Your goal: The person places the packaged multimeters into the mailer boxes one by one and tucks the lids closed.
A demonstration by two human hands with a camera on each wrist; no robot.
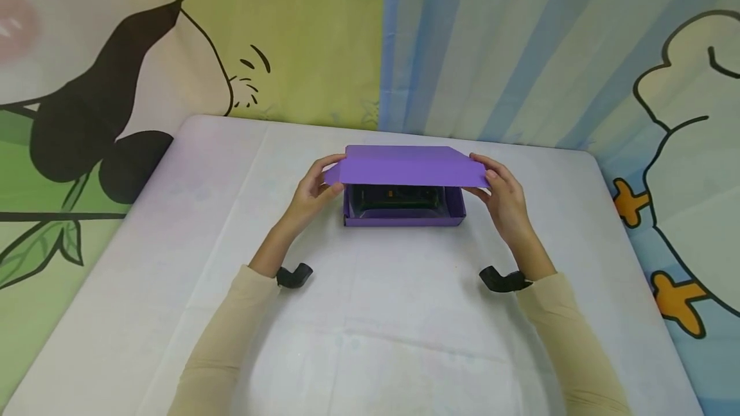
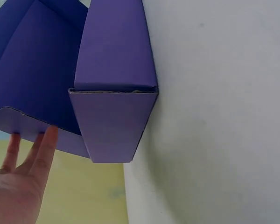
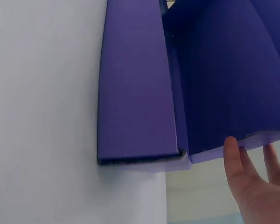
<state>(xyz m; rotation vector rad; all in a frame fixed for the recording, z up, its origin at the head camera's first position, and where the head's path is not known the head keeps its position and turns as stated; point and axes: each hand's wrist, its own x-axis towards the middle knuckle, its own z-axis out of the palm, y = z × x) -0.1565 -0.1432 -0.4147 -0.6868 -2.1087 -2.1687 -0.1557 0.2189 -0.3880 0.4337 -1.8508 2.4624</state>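
Note:
A purple cardboard box [image 1: 405, 221] stands on the table with its hinged lid [image 1: 405, 165] part-way raised. At the lid's left end my left hand [image 1: 310, 192] holds the side flap, fingers spread along its outer face in the left wrist view. My right hand [image 1: 507, 201] holds the opposite end, thumb near the front corner and other fingers lower down. Under the lid, a dark green item [image 1: 396, 198] lies inside the box; its kind is hard to make out in the shadow. The right wrist view shows the lid's dark blue-purple inside [image 3: 228, 84].
The box rests on a white-covered table [image 1: 370, 339], toward its far edge. Black curved pieces sit at the left wrist [image 1: 295, 276] and right wrist [image 1: 503, 280]. Behind the table hangs a printed curtain [image 1: 300, 37] with cartoon animals.

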